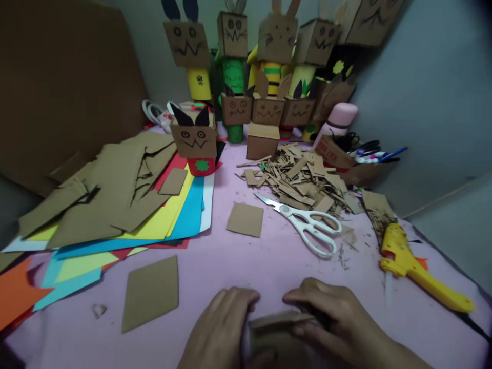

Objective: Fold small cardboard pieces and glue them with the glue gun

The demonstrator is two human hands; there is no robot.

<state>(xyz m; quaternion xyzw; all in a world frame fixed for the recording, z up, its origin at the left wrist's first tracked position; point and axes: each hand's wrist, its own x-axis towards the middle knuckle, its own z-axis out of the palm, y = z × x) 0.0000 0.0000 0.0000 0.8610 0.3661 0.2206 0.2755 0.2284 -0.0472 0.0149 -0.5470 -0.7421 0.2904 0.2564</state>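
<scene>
At the bottom of the view a folded cardboard piece (277,341) lies between my two hands. My left hand (226,325) is at its left side, with the fingers curled around its edge. My right hand (330,318) grips its right side between thumb and fingers. Beyond them a small cardboard square (245,220) lies flat, and white-handled scissors (303,220) rest to its right, blades partly apart. A larger cardboard square (151,293) is to the left of my left hand.
Cardboard sheets (111,189) cover coloured paper (192,212) at left. Cardboard figures (194,141) stand at the back. Scraps (303,179) are heaped before a pen box (346,159). A yellow glue gun (423,277) lies at right.
</scene>
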